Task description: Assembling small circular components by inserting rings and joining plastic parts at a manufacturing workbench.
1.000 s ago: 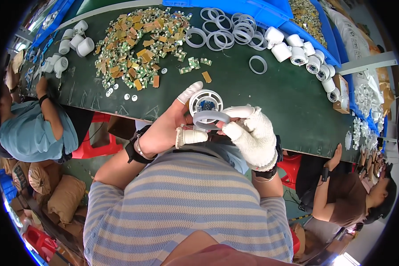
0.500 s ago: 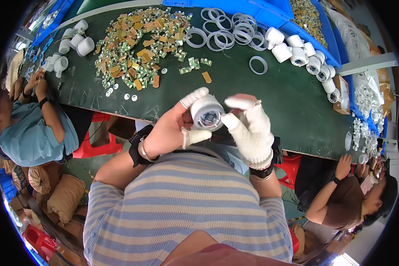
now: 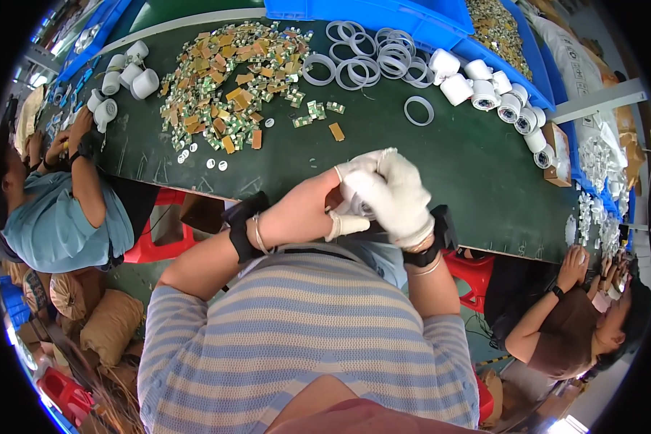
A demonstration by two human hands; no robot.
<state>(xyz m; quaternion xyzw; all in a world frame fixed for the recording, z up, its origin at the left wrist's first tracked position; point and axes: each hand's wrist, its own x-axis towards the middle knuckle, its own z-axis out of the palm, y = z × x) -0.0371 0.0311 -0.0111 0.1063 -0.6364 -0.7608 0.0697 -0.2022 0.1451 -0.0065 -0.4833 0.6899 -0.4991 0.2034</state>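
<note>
A white round housing point(image 3: 361, 210) sits between my hands just off the table's near edge, mostly covered by them. My left hand point(image 3: 305, 206), with white finger cots on some fingers, is closed around its left side. Over its top and right side wraps my right hand point(image 3: 401, 195), in a white knit glove. The gloved fingers hide the open end of the housing, so what they touch there cannot be made out.
On the green table point(image 3: 477, 195) lie a heap of small circuit boards point(image 3: 210, 79), several translucent rings point(image 3: 419, 111) and white housings point(image 3: 456, 90). Blue bins point(image 3: 383, 14) line the back. Co-workers sit at left point(image 3: 58, 210) and right point(image 3: 557, 333).
My right hand has moved left and closed over the housing, whose open end showed before. My left hand has shifted slightly right, still holding it.
</note>
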